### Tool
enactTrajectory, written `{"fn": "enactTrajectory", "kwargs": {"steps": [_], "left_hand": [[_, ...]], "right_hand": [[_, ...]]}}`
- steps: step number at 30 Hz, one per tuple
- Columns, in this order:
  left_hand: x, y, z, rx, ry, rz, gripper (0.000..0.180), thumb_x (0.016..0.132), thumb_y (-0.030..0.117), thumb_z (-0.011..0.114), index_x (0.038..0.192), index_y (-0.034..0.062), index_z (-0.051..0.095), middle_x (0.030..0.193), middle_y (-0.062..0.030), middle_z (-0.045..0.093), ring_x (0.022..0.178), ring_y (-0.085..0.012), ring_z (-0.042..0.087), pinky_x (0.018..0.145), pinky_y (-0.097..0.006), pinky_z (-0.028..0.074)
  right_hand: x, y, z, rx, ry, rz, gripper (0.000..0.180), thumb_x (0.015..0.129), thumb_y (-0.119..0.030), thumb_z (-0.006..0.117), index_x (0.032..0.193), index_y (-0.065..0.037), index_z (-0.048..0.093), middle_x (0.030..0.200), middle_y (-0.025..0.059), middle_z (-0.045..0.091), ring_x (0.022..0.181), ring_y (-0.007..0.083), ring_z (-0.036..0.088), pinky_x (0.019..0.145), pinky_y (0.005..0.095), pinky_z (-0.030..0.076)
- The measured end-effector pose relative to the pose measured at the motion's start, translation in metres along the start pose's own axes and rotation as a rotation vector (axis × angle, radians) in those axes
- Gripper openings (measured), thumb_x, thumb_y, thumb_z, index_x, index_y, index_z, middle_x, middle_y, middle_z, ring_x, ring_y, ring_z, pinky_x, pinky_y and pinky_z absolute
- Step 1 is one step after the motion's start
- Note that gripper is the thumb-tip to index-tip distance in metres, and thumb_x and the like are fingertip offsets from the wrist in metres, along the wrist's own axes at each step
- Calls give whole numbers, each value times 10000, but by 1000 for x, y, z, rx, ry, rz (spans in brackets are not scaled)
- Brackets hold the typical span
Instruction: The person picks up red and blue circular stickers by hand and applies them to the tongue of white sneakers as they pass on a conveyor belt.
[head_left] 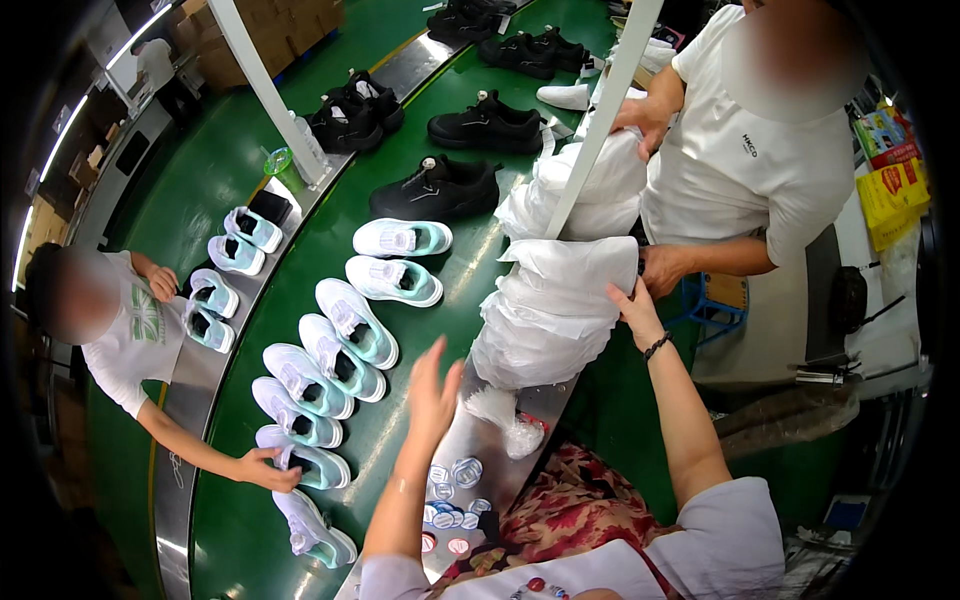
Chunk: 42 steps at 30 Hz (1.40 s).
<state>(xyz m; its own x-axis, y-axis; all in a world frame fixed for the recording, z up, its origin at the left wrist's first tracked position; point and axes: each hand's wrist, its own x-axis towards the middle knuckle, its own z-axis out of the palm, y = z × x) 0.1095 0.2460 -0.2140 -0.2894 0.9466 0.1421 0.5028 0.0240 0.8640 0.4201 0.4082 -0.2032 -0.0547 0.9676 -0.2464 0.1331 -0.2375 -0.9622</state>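
My left hand (432, 396) is raised over the green conveyor belt, fingers apart, with nothing in it. At the near edge of a pile of thin white wrapping paper (560, 310), my right hand (638, 314) pinches the sheets' corner. A co-worker's hand (664, 268) rests on the same edge just beyond mine. On the belt to my left stand several pale lavender and mint sneakers (350, 325) in a row. A crumpled clear plastic bag (505, 420) lies below the paper, beside several round blue-and-white stickers (452, 515).
Black sneakers (435, 190) sit farther along the belt. A white post (605, 120) rises by the paper. At the left, another person's hand (268, 470) touches a pale sneaker. A green-lidded cup (283, 168) stands on the far rail; a blue stool (718, 298) is at right.
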Motion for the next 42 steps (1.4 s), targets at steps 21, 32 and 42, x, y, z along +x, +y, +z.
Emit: {"fn": "enactTrajectory", "kwargs": {"steps": [21, 32, 42], "left_hand": [[56, -12, 121, -949, 275, -409, 838, 845, 653, 321, 1286, -58, 363, 968, -95, 614, 928, -169, 545, 894, -287, 380], [43, -21, 121, -539, 32, -56, 125, 742, 18, 593, 850, -42, 613, 934, -103, 601, 893, -189, 549, 816, -273, 408], [49, 35, 92, 278, -410, 341, 811, 527, 342, 790, 1208, 49, 464, 1211, -176, 455, 1135, -313, 429, 963, -462, 308]], "right_hand": [[-29, 29, 7, 270, -184, -136, 921, 551, -28, 792, 1305, -15, 263, 1249, 75, 405, 1167, 190, 395, 994, 340, 322], [-15, 19, 18, 647, 51, -159, 830, 560, -66, 793, 1257, -45, 342, 1204, 47, 449, 1120, 190, 434, 953, 337, 362], [-1, 40, 3, 583, -24, -163, 718, 532, -30, 782, 1156, -54, 427, 1019, -8, 506, 950, 126, 502, 847, 274, 425]]}}
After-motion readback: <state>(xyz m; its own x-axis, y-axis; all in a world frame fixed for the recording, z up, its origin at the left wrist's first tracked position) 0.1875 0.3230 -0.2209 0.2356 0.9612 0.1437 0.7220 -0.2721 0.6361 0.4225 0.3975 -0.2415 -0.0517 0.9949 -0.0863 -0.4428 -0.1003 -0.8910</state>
